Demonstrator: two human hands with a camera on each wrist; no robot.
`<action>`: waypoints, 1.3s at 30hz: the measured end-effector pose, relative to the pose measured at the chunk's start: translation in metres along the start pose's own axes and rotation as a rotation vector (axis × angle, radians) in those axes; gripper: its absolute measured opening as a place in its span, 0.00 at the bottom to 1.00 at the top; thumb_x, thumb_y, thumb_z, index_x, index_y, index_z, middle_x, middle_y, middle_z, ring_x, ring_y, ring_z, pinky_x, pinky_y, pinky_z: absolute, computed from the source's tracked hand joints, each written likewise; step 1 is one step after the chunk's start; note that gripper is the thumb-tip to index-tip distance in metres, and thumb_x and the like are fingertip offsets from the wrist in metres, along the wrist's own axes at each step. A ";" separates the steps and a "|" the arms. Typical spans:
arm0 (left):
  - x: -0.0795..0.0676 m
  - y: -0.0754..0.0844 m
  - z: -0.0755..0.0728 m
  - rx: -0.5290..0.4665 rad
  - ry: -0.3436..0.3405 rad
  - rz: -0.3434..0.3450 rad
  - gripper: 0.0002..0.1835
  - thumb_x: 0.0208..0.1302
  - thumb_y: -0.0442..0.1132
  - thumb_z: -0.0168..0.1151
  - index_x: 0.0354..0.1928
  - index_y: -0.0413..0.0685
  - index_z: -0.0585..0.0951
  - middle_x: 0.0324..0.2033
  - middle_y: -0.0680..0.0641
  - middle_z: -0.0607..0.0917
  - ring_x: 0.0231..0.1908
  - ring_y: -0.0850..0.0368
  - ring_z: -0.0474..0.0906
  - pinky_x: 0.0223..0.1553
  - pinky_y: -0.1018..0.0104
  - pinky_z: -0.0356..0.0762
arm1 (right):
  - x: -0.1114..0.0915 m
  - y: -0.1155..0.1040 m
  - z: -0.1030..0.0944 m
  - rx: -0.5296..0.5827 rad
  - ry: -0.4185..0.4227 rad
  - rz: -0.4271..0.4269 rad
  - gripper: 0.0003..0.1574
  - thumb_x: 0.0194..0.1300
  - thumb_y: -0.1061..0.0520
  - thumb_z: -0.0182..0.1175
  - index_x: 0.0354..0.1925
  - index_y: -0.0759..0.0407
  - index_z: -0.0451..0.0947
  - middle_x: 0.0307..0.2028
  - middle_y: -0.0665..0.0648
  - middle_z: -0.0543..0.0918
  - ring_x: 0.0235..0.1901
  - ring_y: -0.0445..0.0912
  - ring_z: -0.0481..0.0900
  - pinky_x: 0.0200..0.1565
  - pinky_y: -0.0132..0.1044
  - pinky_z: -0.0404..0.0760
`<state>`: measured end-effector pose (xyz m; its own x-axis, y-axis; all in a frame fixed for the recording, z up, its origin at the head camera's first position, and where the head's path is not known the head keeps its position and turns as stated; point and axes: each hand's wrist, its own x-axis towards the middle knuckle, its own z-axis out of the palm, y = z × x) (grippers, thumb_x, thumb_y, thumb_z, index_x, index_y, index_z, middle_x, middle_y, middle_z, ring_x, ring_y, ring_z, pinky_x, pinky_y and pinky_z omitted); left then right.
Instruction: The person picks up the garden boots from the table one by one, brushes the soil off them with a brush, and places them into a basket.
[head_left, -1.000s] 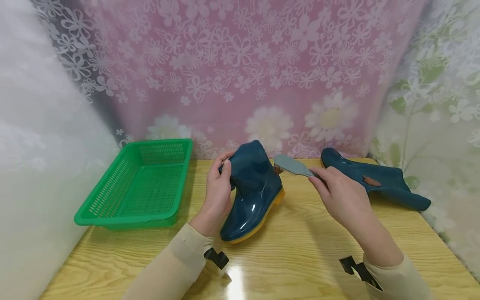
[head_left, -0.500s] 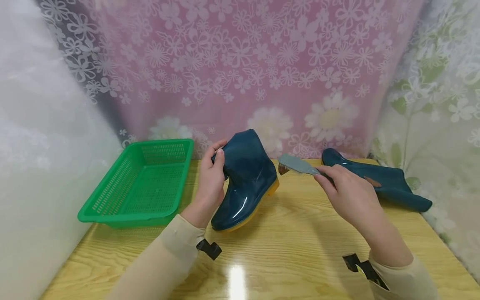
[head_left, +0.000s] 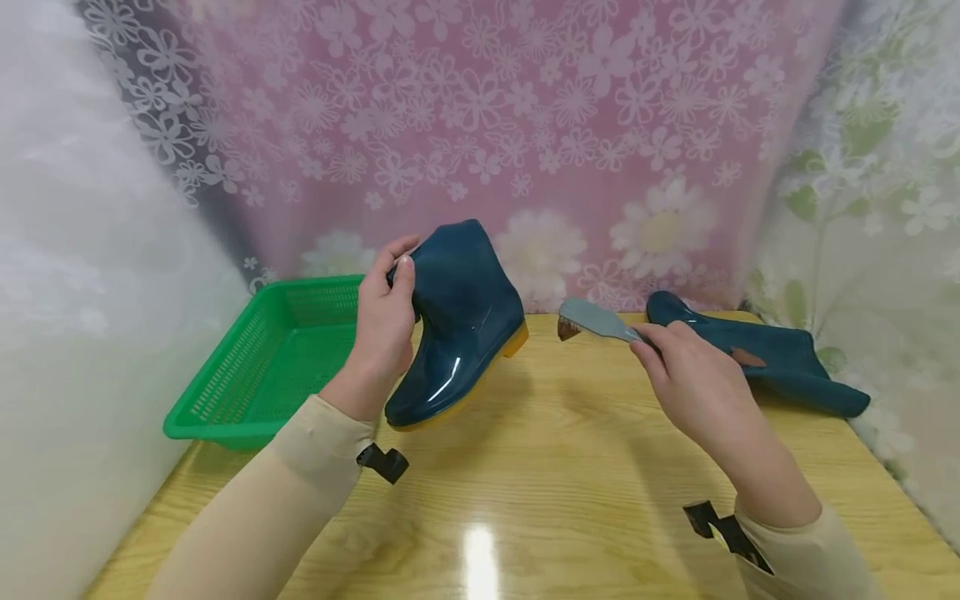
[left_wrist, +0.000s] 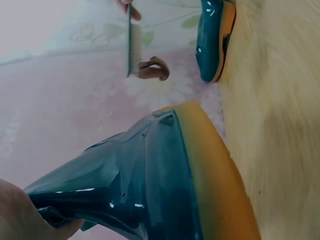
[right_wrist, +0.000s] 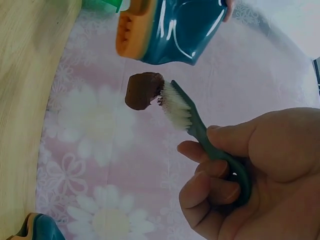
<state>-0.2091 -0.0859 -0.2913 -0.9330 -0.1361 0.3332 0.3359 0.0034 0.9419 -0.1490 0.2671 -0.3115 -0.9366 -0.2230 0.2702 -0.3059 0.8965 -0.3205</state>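
Observation:
My left hand [head_left: 384, 321] grips the folded-over shaft of a dark blue rain boot [head_left: 461, 308] with a yellow-orange sole. The boot is tilted toe down over the table, its heel pointing right. My right hand [head_left: 693, 383] holds a grey-green brush [head_left: 596, 318] by its handle, fingers curled round it in the right wrist view. A curved brown piece [right_wrist: 144, 91] clings to the end of the brush's white bristles [right_wrist: 176, 107]. A gap separates brush and boot.
A green plastic basket [head_left: 225, 432] stands at the left, partly behind my left arm. The second blue boot [head_left: 780, 350] lies on its side at the back right with a brown patch [head_left: 747, 357] on it. Floral curtains [head_left: 480, 125] hang behind the wooden table [head_left: 570, 500].
My left hand has carried the boot up and to the left, away from the brush, which was against its back. The right hand and brush have shifted slightly right.

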 end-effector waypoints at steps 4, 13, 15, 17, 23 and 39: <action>0.008 0.012 -0.011 0.024 0.011 0.011 0.23 0.92 0.45 0.45 0.80 0.54 0.74 0.84 0.53 0.62 0.84 0.55 0.53 0.82 0.51 0.58 | 0.002 0.000 0.004 0.002 -0.039 0.004 0.26 0.90 0.52 0.55 0.71 0.70 0.77 0.47 0.66 0.81 0.35 0.53 0.75 0.32 0.48 0.74; 0.021 0.049 -0.034 0.051 0.032 0.078 0.24 0.92 0.44 0.45 0.81 0.53 0.73 0.83 0.54 0.62 0.81 0.56 0.56 0.77 0.55 0.62 | 0.004 -0.002 0.016 0.032 -0.099 0.037 0.22 0.90 0.51 0.55 0.65 0.68 0.78 0.45 0.64 0.78 0.34 0.54 0.72 0.31 0.48 0.73; 0.025 0.056 -0.039 0.067 0.052 0.096 0.23 0.92 0.44 0.46 0.81 0.53 0.74 0.83 0.54 0.64 0.80 0.57 0.57 0.77 0.56 0.62 | 0.005 -0.003 0.019 0.041 -0.108 0.037 0.22 0.90 0.51 0.55 0.64 0.68 0.77 0.45 0.65 0.77 0.33 0.53 0.72 0.31 0.47 0.72; 0.029 0.061 -0.044 0.087 0.070 0.104 0.23 0.92 0.44 0.46 0.80 0.53 0.74 0.82 0.55 0.65 0.81 0.58 0.57 0.79 0.57 0.61 | 0.005 -0.004 0.021 0.048 -0.113 0.035 0.20 0.90 0.52 0.55 0.63 0.68 0.77 0.46 0.65 0.78 0.34 0.53 0.72 0.30 0.47 0.72; 0.038 0.063 -0.066 0.136 0.101 0.089 0.24 0.92 0.45 0.46 0.80 0.53 0.75 0.82 0.54 0.65 0.82 0.59 0.56 0.82 0.58 0.57 | 0.004 -0.007 0.029 0.057 -0.130 0.014 0.17 0.89 0.53 0.56 0.60 0.66 0.77 0.49 0.66 0.79 0.37 0.54 0.74 0.32 0.48 0.74; 0.056 0.046 -0.127 0.162 0.238 0.029 0.23 0.92 0.48 0.42 0.78 0.56 0.76 0.84 0.53 0.61 0.83 0.62 0.50 0.80 0.64 0.55 | 0.005 -0.019 0.037 0.049 -0.153 -0.007 0.15 0.88 0.53 0.58 0.59 0.63 0.78 0.43 0.60 0.78 0.35 0.52 0.73 0.31 0.45 0.71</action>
<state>-0.2296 -0.2188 -0.2351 -0.8602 -0.3622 0.3590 0.3192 0.1666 0.9329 -0.1540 0.2353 -0.3376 -0.9485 -0.2878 0.1326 -0.3167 0.8758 -0.3642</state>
